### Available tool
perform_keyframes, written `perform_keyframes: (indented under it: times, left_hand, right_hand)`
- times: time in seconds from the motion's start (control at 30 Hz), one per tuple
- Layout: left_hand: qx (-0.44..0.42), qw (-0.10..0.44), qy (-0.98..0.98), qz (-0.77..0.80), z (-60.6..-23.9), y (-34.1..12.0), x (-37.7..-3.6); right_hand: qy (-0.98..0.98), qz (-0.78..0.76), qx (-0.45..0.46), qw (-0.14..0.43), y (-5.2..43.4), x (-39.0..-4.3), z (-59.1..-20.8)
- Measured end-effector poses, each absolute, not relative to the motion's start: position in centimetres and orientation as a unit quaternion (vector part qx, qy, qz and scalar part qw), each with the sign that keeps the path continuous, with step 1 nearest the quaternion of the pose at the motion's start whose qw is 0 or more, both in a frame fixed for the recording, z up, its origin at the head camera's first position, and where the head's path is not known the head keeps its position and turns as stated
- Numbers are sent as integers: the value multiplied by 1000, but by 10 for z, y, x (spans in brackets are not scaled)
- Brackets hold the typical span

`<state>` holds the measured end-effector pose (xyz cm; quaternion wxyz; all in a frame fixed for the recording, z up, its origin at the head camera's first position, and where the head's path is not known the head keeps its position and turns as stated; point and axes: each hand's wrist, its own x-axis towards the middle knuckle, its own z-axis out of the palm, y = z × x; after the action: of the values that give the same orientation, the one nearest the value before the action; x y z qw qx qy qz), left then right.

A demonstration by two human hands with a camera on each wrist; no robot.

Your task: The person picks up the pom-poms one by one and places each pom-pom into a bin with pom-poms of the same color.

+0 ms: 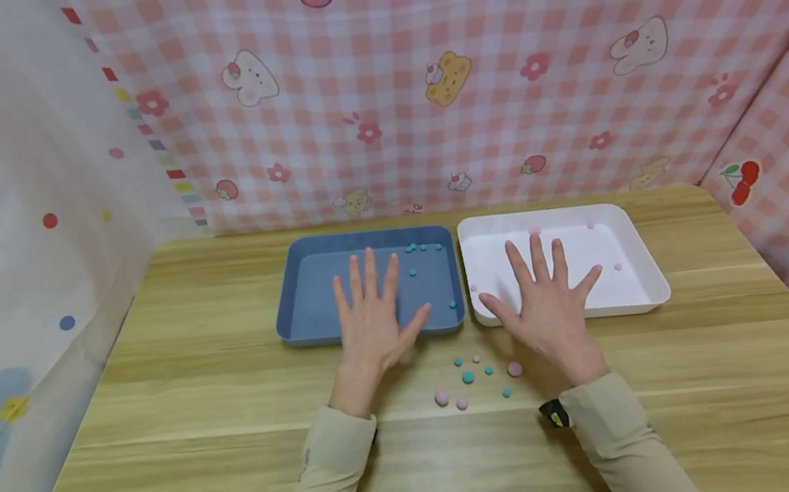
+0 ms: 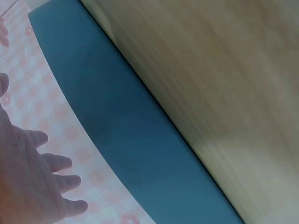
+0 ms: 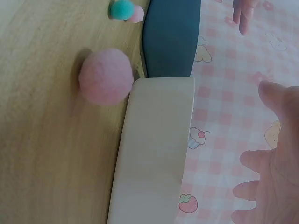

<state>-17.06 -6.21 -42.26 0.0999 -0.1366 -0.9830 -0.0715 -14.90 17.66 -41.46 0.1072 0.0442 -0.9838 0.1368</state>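
Pink and teal pompoms (image 1: 467, 376) lie between two flat, spread hands (image 1: 372, 316).

A makeshift recording booth set up in a homely room: pink checked cloth printed with strawberries, rabbits and bears (image 1: 460, 68) hangs behind and to the right. A pale cartoon-printed sheet (image 1: 3, 208) screens the left of the light wooden tabletop (image 1: 165, 446).

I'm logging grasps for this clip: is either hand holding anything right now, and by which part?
Nothing is held. The left hand and right hand are spread open, fingers straight, over the trays.
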Motion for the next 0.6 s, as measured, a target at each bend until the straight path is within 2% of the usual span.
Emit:
perform_keyframes:
  times: [0.17,0.3,0.6]
  left_hand:
    - [-143,95,-982,-81,-422,-64,-170]
    - [-160,109,-973,-125,-420,-71,-168]
    - [-226,158,-922,-270,-418,-98,-166]
  right_hand:
    - [-985,133,41,104,178,-148,-413]
    - [-974,190,52,110,180,-146,-412]
    - [-896,371,126,209,186,-138,-416]
